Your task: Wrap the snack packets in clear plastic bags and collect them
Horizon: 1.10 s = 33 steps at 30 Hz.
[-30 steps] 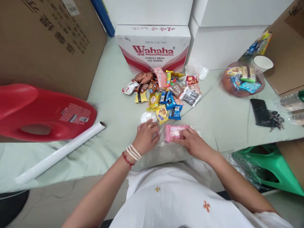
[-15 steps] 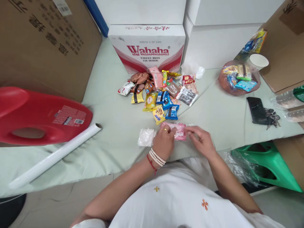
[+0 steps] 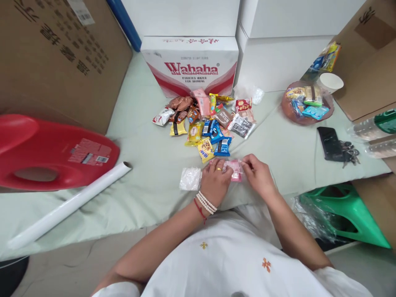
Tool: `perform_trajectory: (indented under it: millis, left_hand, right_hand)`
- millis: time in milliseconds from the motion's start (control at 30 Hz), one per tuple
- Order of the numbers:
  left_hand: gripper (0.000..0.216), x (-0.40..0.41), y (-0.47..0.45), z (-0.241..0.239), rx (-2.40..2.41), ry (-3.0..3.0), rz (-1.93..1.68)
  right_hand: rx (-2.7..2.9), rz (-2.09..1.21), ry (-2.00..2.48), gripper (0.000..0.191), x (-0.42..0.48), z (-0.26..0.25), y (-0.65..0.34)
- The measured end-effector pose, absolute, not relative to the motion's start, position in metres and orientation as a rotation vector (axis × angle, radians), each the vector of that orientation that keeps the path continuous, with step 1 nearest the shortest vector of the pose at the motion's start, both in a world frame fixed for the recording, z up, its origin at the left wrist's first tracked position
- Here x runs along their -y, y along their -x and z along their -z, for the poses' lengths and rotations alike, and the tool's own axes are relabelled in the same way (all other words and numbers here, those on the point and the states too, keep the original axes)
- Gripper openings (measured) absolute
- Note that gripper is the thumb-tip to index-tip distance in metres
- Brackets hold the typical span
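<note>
A pink snack packet (image 3: 235, 170) lies near the table's front edge between both my hands. My left hand (image 3: 215, 182), with a ring and bead bracelets, is closed on the packet's left end. My right hand (image 3: 259, 176) pinches its right end with closed fingers. Just left of my left hand lies a small clear plastic bag (image 3: 190, 178) on the pale green cloth. Beyond my hands sits a pile of several wrapped snacks (image 3: 207, 123).
A Wahaha carton (image 3: 189, 64) and white boxes stand at the back. A red plastic stool (image 3: 52, 154) and a white paper roll (image 3: 71, 204) lie left. At right are a snack bowl (image 3: 307, 108), paper cup (image 3: 331, 81), phone (image 3: 329, 143), keys, bottles and a green stool (image 3: 346, 212).
My left hand left the clear bag and came right onto the pink packet. Both hands closed in on the packet, which is now more covered by my fingers.
</note>
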<state>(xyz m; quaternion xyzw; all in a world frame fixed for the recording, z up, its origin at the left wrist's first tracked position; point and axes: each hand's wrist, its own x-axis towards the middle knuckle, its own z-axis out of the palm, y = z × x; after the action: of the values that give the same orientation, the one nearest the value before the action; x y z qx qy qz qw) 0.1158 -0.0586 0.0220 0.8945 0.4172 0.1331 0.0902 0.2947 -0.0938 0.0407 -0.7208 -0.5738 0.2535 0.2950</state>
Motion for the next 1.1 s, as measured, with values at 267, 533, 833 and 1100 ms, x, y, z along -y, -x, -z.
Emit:
perform_trajectory:
  millis: [267, 533, 833, 1100]
  left_hand:
    - [0.033, 0.019, -0.099, -0.02, -1.292, -2.142, -0.467]
    - [0.037, -0.014, -0.097, -0.015, -1.259, -2.031, -0.266]
    - [0.015, -0.018, -0.092, -0.019, -1.209, -1.756, -0.387]
    - [0.01, -0.023, -0.108, -0.024, -1.278, -1.774, -0.406]
  right_hand:
    - [1.995, -0.427, 1.829, 0.026, 0.081, -0.025, -0.249]
    - [2.215, -0.372, 1.619, 0.05, 0.115, -0.023, -0.25]
    - [2.238, -0.035, 1.698, 0.047, 0.122, -0.002, -0.246]
    - [2.279, 0.128, 1.655, 0.04, 0.113, 0.004, -0.248]
